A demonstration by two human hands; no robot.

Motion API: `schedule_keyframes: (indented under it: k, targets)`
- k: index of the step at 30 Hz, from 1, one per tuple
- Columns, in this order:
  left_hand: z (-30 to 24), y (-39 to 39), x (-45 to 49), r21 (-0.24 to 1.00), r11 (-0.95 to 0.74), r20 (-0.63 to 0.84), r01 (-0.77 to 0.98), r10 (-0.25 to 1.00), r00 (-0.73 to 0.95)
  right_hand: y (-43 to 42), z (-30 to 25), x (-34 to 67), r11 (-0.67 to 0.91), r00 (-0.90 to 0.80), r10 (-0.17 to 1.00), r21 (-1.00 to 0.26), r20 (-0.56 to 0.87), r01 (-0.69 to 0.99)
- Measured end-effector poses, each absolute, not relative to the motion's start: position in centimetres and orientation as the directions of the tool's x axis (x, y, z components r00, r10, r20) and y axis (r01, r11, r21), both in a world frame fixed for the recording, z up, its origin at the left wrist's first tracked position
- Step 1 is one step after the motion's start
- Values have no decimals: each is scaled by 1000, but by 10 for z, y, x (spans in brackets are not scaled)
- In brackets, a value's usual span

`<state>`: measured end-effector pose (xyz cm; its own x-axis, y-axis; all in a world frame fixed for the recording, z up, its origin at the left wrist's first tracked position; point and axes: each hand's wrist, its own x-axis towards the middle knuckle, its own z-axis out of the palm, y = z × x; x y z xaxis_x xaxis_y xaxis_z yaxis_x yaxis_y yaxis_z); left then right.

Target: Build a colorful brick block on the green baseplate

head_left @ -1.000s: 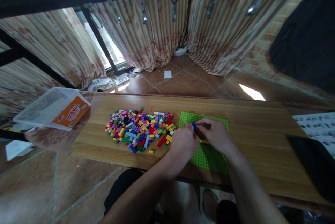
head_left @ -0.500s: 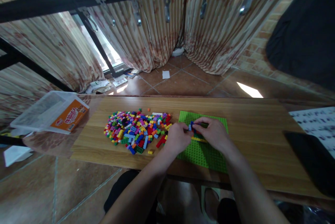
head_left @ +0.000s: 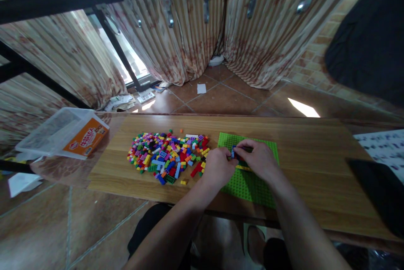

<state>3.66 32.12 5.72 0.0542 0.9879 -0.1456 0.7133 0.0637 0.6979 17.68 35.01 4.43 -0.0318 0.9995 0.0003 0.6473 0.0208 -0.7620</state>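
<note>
Baseplate [head_left: 257,192]: green, studded, flat on the table [head_left: 311,164]; landmark for all places below.

Blue bricks [head_left: 233,151]: small group above the baseplate's far half, between the two hands, partly covered by fingers.

Yellow strip [head_left: 243,168]: on the baseplate, nearer its middle, partly under the right hand.

Left hand [head_left: 219,167]: over the baseplate's left edge, back upward, fingers curled in, thumb toward the blue bricks; forearm slanting up from the near side. Whether it grips anything, cannot tell.

Right hand [head_left: 260,158]: over the baseplate's far right part, wrist bent inward, thumb and forefinger brought together at the blue bricks; firmness of hold cannot be told. Hands near each other, apart.

Loose bricks [head_left: 167,156]: mixed colours, heaped left of the baseplate.

Tub [head_left: 57,131]: clear, orange label, far left of the baseplate.
</note>
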Motion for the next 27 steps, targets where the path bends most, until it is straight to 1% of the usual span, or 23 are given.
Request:
schedule_keyframes:
  k: [6, 10, 14, 19, 23, 25, 27]
  targets:
    - [57, 321, 38, 662, 54, -146, 747, 988, 58, 350, 46, 176, 8, -32, 999, -759, -17, 651]
    - [54, 323, 37, 693, 88, -183, 716, 982, 56, 350, 43, 174, -2, 8, 1000, -752, 4, 659]
    - [51, 325, 35, 738, 85, -183, 669, 980, 77, 350, 39, 172, -20, 35, 999, -735, 6, 678]
    - [48, 326, 34, 769, 83, -182, 634, 979, 92, 351, 36, 171, 22, 22, 999, -730, 50, 683]
    - [44, 326, 30, 802, 105, -193, 588, 977, 89, 351, 30, 175, 46, -23, 999, -787, 40, 615]
    - [43, 326, 26, 838, 110, -221, 534, 964, 148, 351, 29, 181, 61, -46, 998, -825, 42, 562]
    - [44, 326, 21, 884, 133, -253, 448, 942, 219, 351, 33, 193, 54, -25, 999, -845, 49, 532]
